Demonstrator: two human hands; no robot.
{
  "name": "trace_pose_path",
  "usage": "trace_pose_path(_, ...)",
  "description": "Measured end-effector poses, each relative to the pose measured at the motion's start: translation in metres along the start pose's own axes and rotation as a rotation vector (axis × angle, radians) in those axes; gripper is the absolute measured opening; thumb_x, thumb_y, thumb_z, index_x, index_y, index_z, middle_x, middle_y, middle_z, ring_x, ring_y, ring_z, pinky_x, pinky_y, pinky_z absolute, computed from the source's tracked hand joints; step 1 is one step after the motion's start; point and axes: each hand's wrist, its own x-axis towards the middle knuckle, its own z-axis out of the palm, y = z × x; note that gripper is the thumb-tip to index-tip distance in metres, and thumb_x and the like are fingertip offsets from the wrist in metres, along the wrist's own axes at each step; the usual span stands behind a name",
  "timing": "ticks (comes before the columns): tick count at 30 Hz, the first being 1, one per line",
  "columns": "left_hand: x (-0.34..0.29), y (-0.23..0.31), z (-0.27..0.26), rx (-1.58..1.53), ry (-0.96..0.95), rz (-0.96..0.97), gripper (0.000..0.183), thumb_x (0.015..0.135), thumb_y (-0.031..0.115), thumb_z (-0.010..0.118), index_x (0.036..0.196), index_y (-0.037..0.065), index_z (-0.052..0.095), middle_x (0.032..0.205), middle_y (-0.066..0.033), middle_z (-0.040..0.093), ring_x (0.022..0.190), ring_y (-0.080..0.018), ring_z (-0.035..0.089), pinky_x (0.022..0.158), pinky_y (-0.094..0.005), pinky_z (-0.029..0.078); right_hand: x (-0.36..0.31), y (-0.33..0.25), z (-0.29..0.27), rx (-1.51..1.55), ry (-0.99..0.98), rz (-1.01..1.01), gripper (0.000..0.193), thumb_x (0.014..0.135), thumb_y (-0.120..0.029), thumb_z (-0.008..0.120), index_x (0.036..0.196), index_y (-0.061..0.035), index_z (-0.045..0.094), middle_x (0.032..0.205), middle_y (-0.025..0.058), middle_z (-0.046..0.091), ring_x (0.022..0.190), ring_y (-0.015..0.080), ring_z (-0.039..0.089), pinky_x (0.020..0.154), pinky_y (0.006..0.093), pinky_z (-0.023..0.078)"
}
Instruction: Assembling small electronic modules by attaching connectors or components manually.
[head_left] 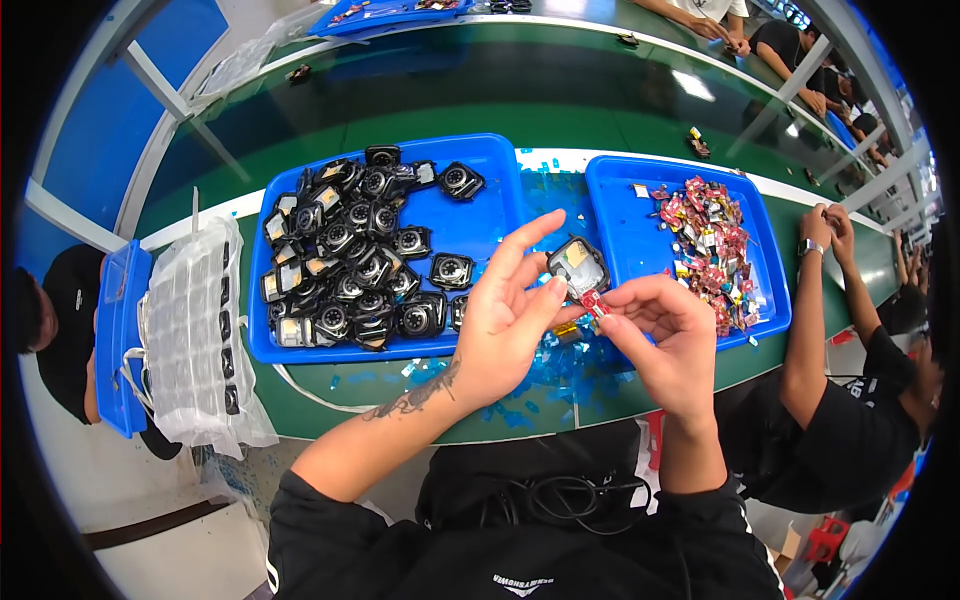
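Between my hands is a black smartwatch case (580,268), its open inner side with a pale grey and tan part facing up. My left hand (500,325) holds the case at its left edge, thumb near the lower corner and forefinger stretched away from it. A small red flexible part with silvery pieces (594,302) is pinched between the thumb and fingers of my right hand (668,335), right at the case's lower edge. Whether the red part is still joined to the case, I cannot tell. A yellowish piece (567,332) shows just below, partly hidden.
A blue tray (510,190) on the left holds many black watch cases (350,240). Another blue tray (615,195) on the right holds a heap of red parts (712,240). Blue film scraps (520,395) litter the green bench. A co-worker's hands (828,228) are at the right.
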Motion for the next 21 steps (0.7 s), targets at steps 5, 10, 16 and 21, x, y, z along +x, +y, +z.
trace_pose_path(5, -0.001, 0.013, -0.013, 0.944, -0.229, 0.442, 0.03, 0.082, -0.008, 0.062, 0.109, 0.001, 0.071, 0.113, -0.0139, 0.06, 0.085, -0.0143, 0.06, 0.071, -0.0239, 0.048, 0.006, 0.001, -0.009, 0.369, -0.05, 0.187, 0.013, 0.087, 0.001, 0.067, 0.098, 0.0026, 0.061, 0.09, 0.0076, 0.068, 0.081, 0.0101, 0.066, 0.072, 0.0231, 0.055)
trace_pose_path(10, 0.001, 0.003, -0.016, 0.986, -0.153, 0.567, 0.034, 0.076, -0.008, 0.07, 0.108, 0.003, 0.072, 0.108, -0.0125, 0.062, 0.078, -0.0136, 0.061, 0.064, -0.0252, 0.049, 0.0, 0.0, -0.01, 0.421, -0.08, 0.204, 0.012, 0.088, -0.001, 0.065, 0.099, 0.0021, 0.061, 0.089, 0.0064, 0.067, 0.078, 0.0094, 0.066, 0.07, 0.0236, 0.057)
trace_pose_path(16, 0.0, 0.002, -0.013, 1.032, -0.161, 0.586, 0.032, 0.075, -0.008, 0.071, 0.106, 0.002, 0.072, 0.109, -0.0132, 0.062, 0.084, -0.0182, 0.065, 0.067, -0.0262, 0.052, -0.009, -0.006, -0.011, 0.319, -0.056, 0.182, 0.019, 0.085, 0.004, 0.067, 0.103, 0.0025, 0.059, 0.09, 0.0054, 0.065, 0.08, 0.0081, 0.064, 0.07, 0.0231, 0.057)
trace_pose_path(21, 0.002, 0.003, -0.018, 0.997, -0.333, 0.377, 0.021, 0.082, 0.001, 0.07, 0.103, -0.002, 0.07, 0.103, -0.0149, 0.062, 0.085, -0.0236, 0.068, 0.07, -0.0287, 0.056, -0.005, -0.014, -0.019, -0.248, -0.065, -0.146, 0.026, 0.084, 0.01, 0.061, 0.108, 0.0019, 0.053, 0.091, 0.0065, 0.059, 0.083, 0.0115, 0.061, 0.07, 0.0267, 0.051)
